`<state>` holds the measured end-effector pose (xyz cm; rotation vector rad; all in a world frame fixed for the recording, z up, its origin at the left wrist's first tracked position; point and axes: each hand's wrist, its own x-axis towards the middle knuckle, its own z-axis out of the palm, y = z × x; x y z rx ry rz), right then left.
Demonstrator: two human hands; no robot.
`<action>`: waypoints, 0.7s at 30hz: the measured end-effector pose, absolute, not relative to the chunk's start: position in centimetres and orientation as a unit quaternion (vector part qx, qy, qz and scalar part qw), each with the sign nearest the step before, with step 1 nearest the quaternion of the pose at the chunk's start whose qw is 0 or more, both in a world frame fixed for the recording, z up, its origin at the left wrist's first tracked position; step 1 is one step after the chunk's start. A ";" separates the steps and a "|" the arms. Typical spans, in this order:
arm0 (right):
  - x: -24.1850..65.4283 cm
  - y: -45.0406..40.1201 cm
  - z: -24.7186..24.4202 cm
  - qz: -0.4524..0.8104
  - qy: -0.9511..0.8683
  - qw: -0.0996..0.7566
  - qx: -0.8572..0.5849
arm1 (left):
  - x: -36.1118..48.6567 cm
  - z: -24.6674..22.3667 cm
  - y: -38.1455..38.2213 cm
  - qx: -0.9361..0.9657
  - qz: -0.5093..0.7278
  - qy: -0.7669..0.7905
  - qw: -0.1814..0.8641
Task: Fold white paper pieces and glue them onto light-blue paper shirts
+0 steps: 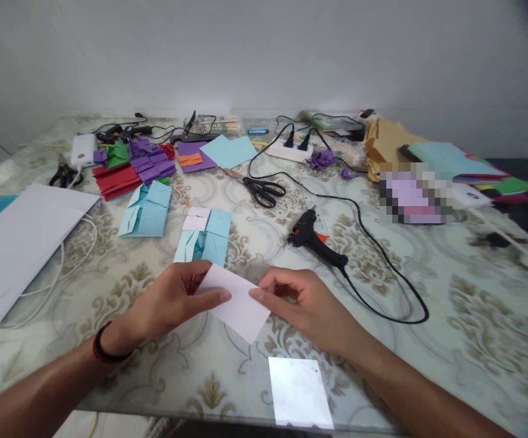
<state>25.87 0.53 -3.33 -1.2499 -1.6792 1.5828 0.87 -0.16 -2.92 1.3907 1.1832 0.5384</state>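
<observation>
Table (pixel 382 347), floral-patterned, its left and right ends cut off by the frame. White stack of paper (pixel 27 249), at the left, its left side cropped. Left hand (pixel 177 298) and right hand (pixel 291 298), a little apart, both pinching one sheet; left thumb flat on its upper face, left fingers partly hidden behind it; right thumb and fingers at its right-hand side, the fingertips hard to make out. Glue gun (pixel 316 240), black, beyond the right hand, nozzle pointing away from the person. Pale sheet (pixel 236 301), oblong, held between the hands at the table's near middle; long axis slanting from far left to near right; whether it touches the table cannot be told. Loose white sheet (pixel 300 392), near the table's front edge, its surface washed out by glare. Folded light-blue piece (pixel 218 234), just beyond the left hand, near end partly covered by that hand. Phone-like object (pixel 414 196), at the right, pixelated, details unreadable. Black-handled scissors (pixel 264 190), beyond the glue gun, to its left.
</observation>
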 end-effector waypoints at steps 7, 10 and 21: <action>25.4 0.1 -3.8 0.577 -0.641 0.233 -0.449 | 1.3 -2.9 -0.8 0.664 0.188 0.516 0.508; 25.1 -0.1 -3.9 0.583 -0.639 0.245 -0.439 | 1.7 -2.8 -1.1 0.676 0.168 0.509 0.505; 25.3 0.0 -3.3 0.589 -0.645 0.252 -0.417 | 1.4 -2.0 -1.1 0.696 0.217 0.484 0.484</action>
